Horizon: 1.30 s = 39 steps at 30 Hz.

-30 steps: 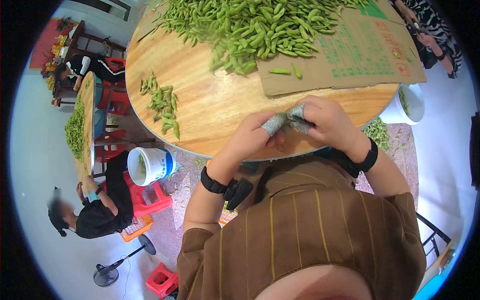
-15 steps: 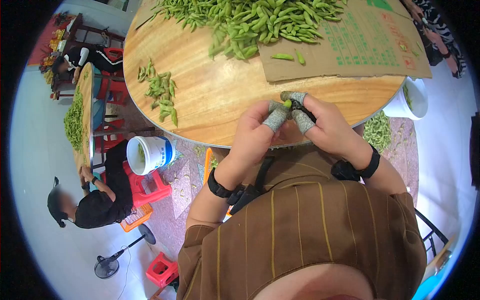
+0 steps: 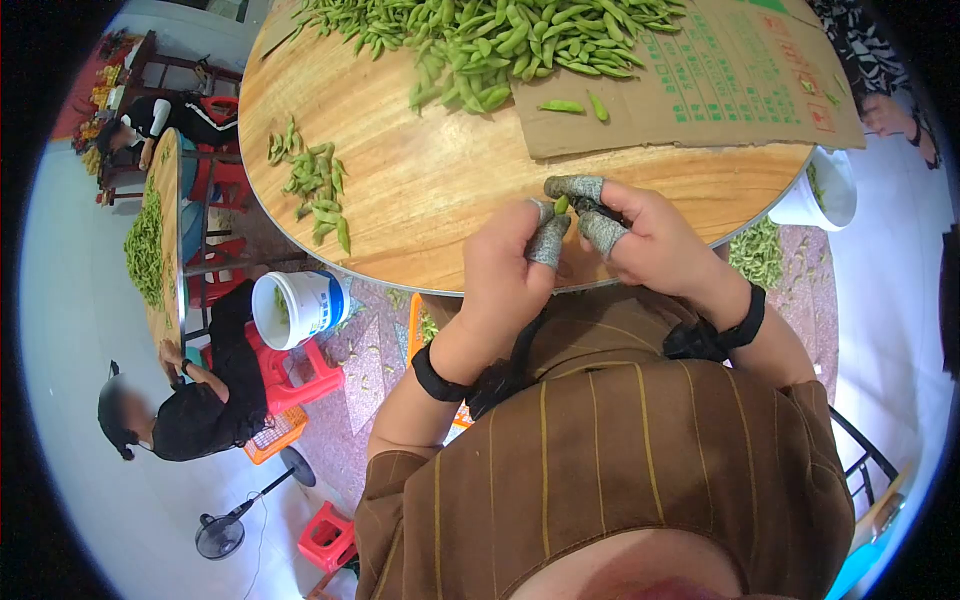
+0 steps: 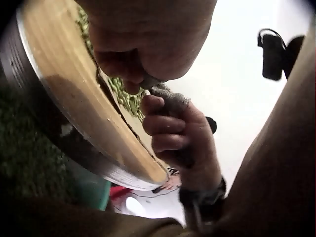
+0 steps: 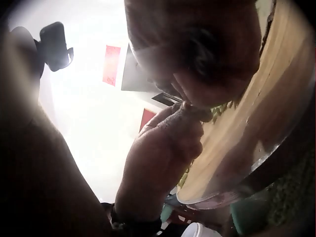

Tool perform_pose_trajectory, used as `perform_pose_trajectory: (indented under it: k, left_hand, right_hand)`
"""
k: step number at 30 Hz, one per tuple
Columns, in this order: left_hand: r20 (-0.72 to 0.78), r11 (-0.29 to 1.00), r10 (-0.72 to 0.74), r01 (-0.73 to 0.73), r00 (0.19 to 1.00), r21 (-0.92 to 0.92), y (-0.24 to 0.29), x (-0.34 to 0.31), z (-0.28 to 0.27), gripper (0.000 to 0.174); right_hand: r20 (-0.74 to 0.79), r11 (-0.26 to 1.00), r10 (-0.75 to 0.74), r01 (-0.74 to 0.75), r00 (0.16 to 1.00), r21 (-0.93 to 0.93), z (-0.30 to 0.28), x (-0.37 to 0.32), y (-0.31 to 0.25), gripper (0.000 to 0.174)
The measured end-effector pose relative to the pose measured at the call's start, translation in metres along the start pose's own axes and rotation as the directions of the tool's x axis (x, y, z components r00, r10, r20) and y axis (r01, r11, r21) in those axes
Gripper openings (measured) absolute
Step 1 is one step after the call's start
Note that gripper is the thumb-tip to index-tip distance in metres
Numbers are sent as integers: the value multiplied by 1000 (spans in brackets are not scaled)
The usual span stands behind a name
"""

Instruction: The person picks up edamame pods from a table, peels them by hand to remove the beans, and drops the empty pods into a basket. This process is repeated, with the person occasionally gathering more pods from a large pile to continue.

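Note:
My left hand (image 3: 508, 255) pinches a green soybean pod (image 3: 562, 205) between its thumb and forefinger, both wrapped in grey tape. Facing it is my right hand (image 3: 662, 240), its taped forefinger stretched over the pod and its taped thumb below, with a gap between those tips. Something dark lies between the right thumb and forefinger; whether that hand holds it I cannot tell. In the left wrist view, the other fingers of the right hand (image 4: 170, 133) are curled in. A big heap of pods (image 3: 500, 45) covers the far side of the round wooden table (image 3: 420, 180).
Flattened cardboard (image 3: 680, 115) lies at the table's right with loose pods on it. A small pile of pods (image 3: 318, 175) sits at the left. White buckets (image 3: 300, 308) stand beside the table on both sides. People sit at another table (image 3: 172, 220) on the left.
The hands rise slightly from the table's near edge. The right thumb and forefinger spread apart, and a green pod now shows between the two hands.

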<state>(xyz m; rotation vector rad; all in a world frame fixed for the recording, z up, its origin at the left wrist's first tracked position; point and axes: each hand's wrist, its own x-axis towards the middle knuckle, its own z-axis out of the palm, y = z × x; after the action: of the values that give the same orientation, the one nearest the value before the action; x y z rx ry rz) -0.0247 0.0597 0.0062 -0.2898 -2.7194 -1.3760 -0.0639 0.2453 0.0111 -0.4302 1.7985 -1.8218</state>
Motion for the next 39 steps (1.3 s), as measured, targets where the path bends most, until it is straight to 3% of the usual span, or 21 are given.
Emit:
perform_pose_trajectory:
  k: [1,4,5,6,7,9,11,13,19,22,24,27,28,29,30,31,32,33,34,36,39]
  left_hand:
    - [2,1000,0,0,1000,0,-1,0,-1,5]
    - [6,999,43,-43,999,-28,-3,1,-5,8]
    - [147,876,-209,252,967,-412,0,2,-8,9]
    - [368,536,-365,516,856,-668,1,3,-11,10]
    - [369,535,-364,516,855,-668,-1,2,-12,10]
    - [567,-85,-109,561,817,-824,-11,0,-10,16]
    - [590,-144,-65,577,805,-804,-18,-2,-5,19]
    - [610,-203,-21,594,792,-778,-20,-3,-3,24]
    - [558,88,-212,584,802,-807,-14,-6,-5,23]
    - [612,2,-96,615,785,-788,-20,-8,-5,23]
    - [660,-328,100,651,745,-685,-25,-14,-1,24]
    - [653,-216,-44,631,756,-745,-23,-14,-2,19]
    - [653,-215,-41,631,756,-745,-18,-12,-4,19]
    - [628,84,-257,665,734,-742,-11,-9,-7,17]
    - [524,364,-451,685,722,-631,-6,-6,-9,15]
    - [523,365,-449,683,724,-633,-5,-6,-8,15]
    - [402,586,-405,571,821,-575,-5,-6,-7,14]
    - [286,771,-326,429,901,-472,-4,-5,-6,13]
    - [281,774,-323,423,904,-471,-7,-6,-9,13]
    - [133,926,-333,350,934,-139,-19,-11,-20,12]
    - [67,855,-372,370,926,-363,-28,-24,-34,9]
  right_hand:
    - [86,971,160,-173,983,163,-2,-1,-4,47]
    - [140,875,246,-282,959,394,-1,-3,-8,46]
    - [139,875,247,-282,959,394,-2,-5,-10,46]
    - [186,825,276,-332,943,457,-4,-7,-13,41]
    - [236,768,300,-381,924,514,-4,-8,-14,36]
    - [249,764,283,-375,926,526,-4,-11,-8,34]
    - [261,758,265,-367,928,540,-4,-12,-9,32]
    - [158,931,223,-258,962,259,-6,-13,-15,27]
    - [81,969,172,-184,982,167,-13,7,0,21]
    - [129,982,43,-66,991,178,-11,11,6,19]
    - [136,980,-65,38,989,194,-9,12,11,20]
    - [178,974,-123,85,976,208,-8,11,12,25]
    - [173,989,-124,137,977,-63,-10,11,6,25]
    - [168,928,-126,177,978,-329,-11,11,3,26]
    - [167,927,-128,177,978,-331,-8,10,6,26]
    - [109,781,-246,263,963,-566,-1,9,11,24]
    - [86,571,-370,299,925,-764,7,8,15,23]
    - [6,610,-359,239,933,-755,14,10,17,19]
    - [8,607,-365,244,931,-756,14,11,16,19]
    - [-60,566,-383,183,922,-804,16,11,16,18]
    - [47,541,-330,230,943,-809,10,12,20,17]
